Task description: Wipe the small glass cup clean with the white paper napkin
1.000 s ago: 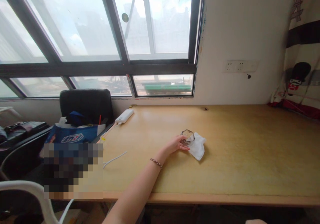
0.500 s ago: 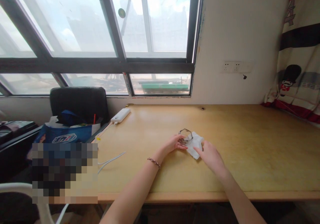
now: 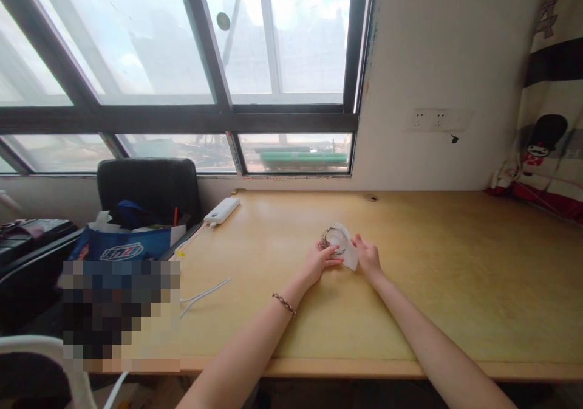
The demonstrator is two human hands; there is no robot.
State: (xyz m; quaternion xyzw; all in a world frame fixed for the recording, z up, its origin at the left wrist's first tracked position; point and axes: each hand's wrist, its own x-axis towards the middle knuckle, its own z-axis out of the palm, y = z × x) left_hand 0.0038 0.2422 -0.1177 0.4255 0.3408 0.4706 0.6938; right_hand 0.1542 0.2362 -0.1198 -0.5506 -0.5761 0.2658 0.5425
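My left hand [image 3: 316,264] is closed around the near left side of a small clear glass dish [image 3: 325,239], its rim tilted up toward me. Behind and to the right of the glass spreads a white tissue [image 3: 350,258], partly seen through it. The right edge of the tissue is pinched in my right hand [image 3: 368,259]. Fingers cover the lower part of the glass, so its full shape does not show. Both hands are above the middle of the wooden desk [image 3: 455,287].
A white power bank [image 3: 222,211] with a cable lies at the desk's back left. White cable ends [image 3: 204,290] rest nearer. A black chair [image 3: 148,184] with a blue bag [image 3: 122,248] stands left. Curtain [image 3: 551,154] hangs at right; a blurred patch covers the lower left.
My right hand has moved up and turned, taking the tissue's right edge. The tissue has shifted up behind the glass. My left hand keeps the glass, now tilted differently and slightly further left.
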